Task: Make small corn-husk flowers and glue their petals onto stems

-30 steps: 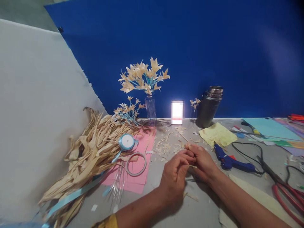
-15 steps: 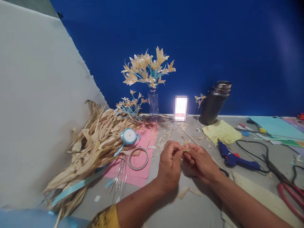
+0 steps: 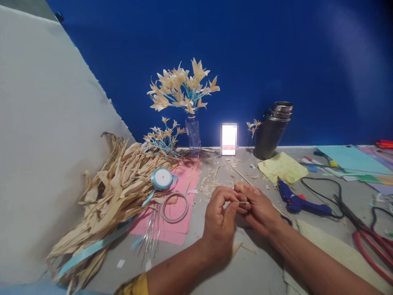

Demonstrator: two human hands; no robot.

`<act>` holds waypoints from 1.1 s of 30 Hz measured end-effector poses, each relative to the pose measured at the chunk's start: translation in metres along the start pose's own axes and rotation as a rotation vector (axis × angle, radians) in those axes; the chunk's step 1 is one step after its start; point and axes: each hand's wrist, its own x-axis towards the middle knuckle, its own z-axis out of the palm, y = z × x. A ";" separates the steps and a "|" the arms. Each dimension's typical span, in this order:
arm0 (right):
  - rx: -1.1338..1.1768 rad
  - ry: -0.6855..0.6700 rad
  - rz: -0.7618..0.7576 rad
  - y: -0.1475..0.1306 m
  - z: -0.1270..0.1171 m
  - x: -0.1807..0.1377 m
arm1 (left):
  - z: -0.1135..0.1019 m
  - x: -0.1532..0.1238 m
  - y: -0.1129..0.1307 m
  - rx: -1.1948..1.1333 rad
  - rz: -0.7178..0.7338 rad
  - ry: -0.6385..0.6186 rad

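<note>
My left hand (image 3: 219, 217) and my right hand (image 3: 260, 211) meet over the middle of the table, their fingertips together. Pinched between them is a small pale piece of husk (image 3: 245, 202), mostly covered by the fingers; its full shape is hidden. Husk scraps (image 3: 245, 248) lie under the hands, and more shavings (image 3: 215, 172) are strewn just beyond. A thin stick (image 3: 242, 175) lies past the fingertips. To the right of my right hand is a blue glue gun (image 3: 302, 200).
Left are a heap of dried husks (image 3: 116, 192), a ribbon spool (image 3: 162, 178), a tape ring (image 3: 166, 217), thin wires (image 3: 150, 229) and pink paper (image 3: 175, 235). Behind stand a vase (image 3: 193, 135) of husk flowers and a dark flask (image 3: 273, 133). Red-handled scissors (image 3: 365, 241) lie right.
Both hands stay together, but the fingers have shifted around the small piece, and my right thumb and forefinger are higher. The whole view has swung slightly, so the table things appear further left.
</note>
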 end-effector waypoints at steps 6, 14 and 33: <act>-0.014 -0.005 -0.005 0.003 0.000 -0.001 | -0.004 0.007 0.004 0.071 0.002 0.041; 0.061 0.077 0.039 0.006 0.000 0.001 | -0.004 -0.002 -0.010 0.152 0.136 -0.097; -0.458 0.204 -0.096 -0.004 0.012 -0.010 | -0.013 0.021 -0.008 -0.308 -0.484 0.092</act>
